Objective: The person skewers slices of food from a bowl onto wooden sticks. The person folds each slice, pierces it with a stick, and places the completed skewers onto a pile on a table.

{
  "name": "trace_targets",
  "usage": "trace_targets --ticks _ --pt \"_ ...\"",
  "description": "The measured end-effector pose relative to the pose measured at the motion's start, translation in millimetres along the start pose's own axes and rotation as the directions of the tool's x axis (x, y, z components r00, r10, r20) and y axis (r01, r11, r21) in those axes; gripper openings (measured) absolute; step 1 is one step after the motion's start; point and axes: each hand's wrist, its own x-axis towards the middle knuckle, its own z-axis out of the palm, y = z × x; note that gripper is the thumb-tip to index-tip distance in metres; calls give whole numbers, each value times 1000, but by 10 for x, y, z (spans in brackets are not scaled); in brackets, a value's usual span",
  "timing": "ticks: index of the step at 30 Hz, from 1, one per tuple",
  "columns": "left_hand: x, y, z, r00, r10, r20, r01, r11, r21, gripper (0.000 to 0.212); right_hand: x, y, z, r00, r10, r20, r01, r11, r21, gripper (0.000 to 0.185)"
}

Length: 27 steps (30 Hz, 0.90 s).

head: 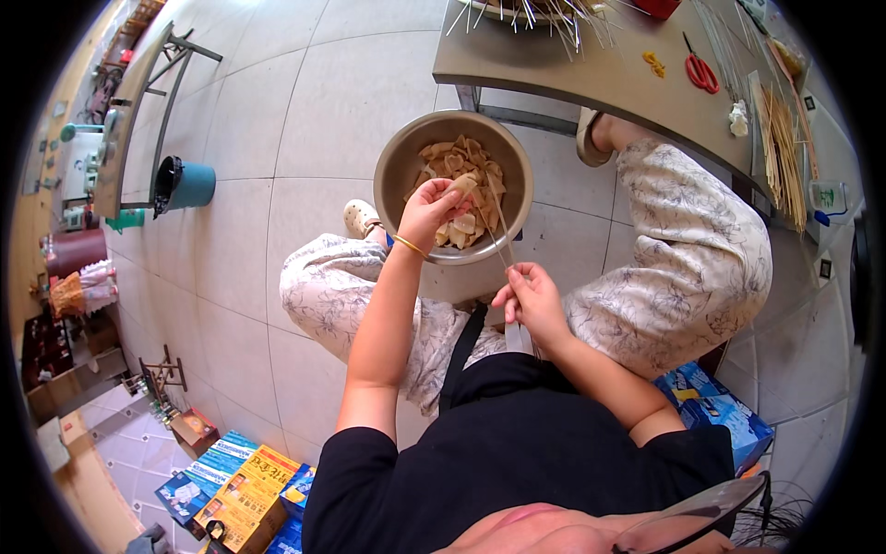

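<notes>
My left hand (437, 208) pinches a folded tan food piece (462, 184), perhaps tofu skin, above a steel bowl (389, 159). Many similar pieces (453, 158) lie inside the bowl. Closer to my body, my right hand (531, 299) grips thin skewers (510, 251) between thumb and fingers. They slant up and away over the bowl, one towards the piece in my left hand. Whether its tip has pierced that piece cannot be made out. A pale flat strip (516, 338) hangs below my right hand.
A metal-topped table (554, 76) at the upper right bears red-handled scissors (702, 73), yellow bands (653, 64), a bundle of bamboo skewers (782, 152) and a basin full of skewers. A blue bin (194, 183) stands on the left; cardboard boxes (246, 495) sit at lower left.
</notes>
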Motion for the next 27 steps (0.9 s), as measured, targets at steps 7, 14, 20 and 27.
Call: trace_targets --ticks 7,14,20,27 --pt "3 -18 43 997 75 -1 -75 997 18 19 13 -6 -5 1000 17 12 -17 1000 -16 25" --pt "23 -75 34 974 227 16 -227 967 114 17 -19 -87 18 997 79 22 -79 997 17 26" --pt "25 -89 43 967 256 2 -255 962 102 14 -33 -108 29 994 100 38 -101 995 21 26" --pt "29 -103 53 958 277 67 -285 946 158 13 -36 -103 29 995 88 34 -91 993 70 25"
